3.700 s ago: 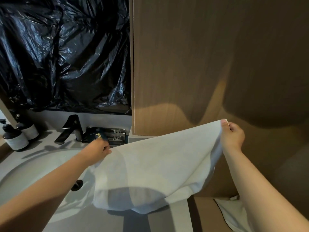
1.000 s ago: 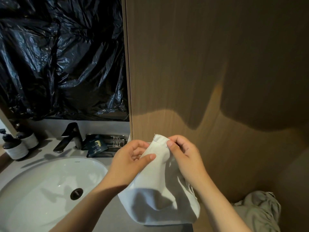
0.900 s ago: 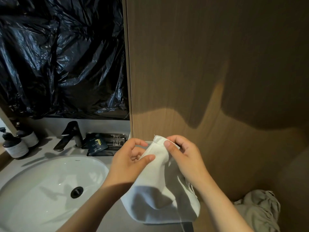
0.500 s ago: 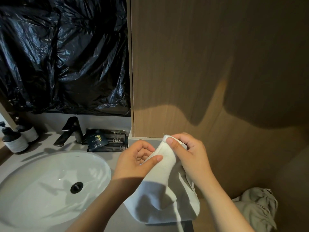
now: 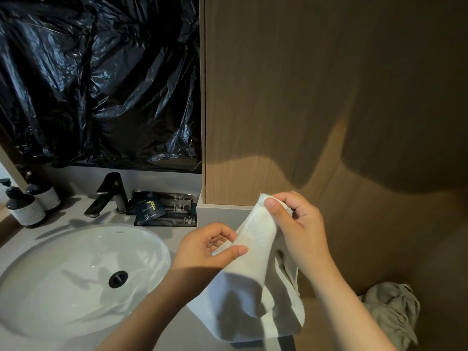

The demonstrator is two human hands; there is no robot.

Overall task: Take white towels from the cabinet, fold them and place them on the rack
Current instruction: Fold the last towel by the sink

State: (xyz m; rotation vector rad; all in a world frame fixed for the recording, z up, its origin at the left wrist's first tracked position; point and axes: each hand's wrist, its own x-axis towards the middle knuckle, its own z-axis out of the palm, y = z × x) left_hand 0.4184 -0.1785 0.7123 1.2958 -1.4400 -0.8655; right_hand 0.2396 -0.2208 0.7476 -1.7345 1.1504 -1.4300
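Risk: right of the sink point(image 5: 63, 282) we pinch the towel point(image 5: 253, 287) in right hand point(image 5: 297, 231), left hand point(image 5: 202, 252) fingers clamped lower; slack pinch lets layers slip, skewing fold.

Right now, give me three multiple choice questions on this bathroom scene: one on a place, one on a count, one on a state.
1. Where is the black faucet? A on the floor; B in a drawer; C behind the sink.
2. How many pump bottles stand left of the faucet? A one; B two; C four.
3. The white towel is: A pinched by the left hand and right hand; B lying in the sink; C hung on a rack.
Answers: C, it rises at the sink's far rim; B, two stand together; A, fingers grip its top.
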